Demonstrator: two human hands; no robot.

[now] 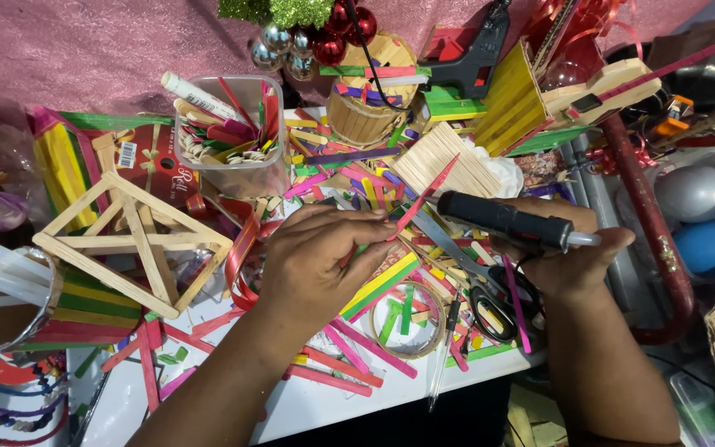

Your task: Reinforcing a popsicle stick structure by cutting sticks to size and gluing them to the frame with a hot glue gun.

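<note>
Gluing a red stick — pinched in the left hand, tip raised just above the scissors; right hand clamped on the glue gun, right of the scissors — best steadied, nozzle brought close

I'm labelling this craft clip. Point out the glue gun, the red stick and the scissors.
glue gun point(502, 219), head view, black barrel.
red stick point(425, 201), head view, mid-length.
scissors point(490, 308), head view, black handle loop.
</note>
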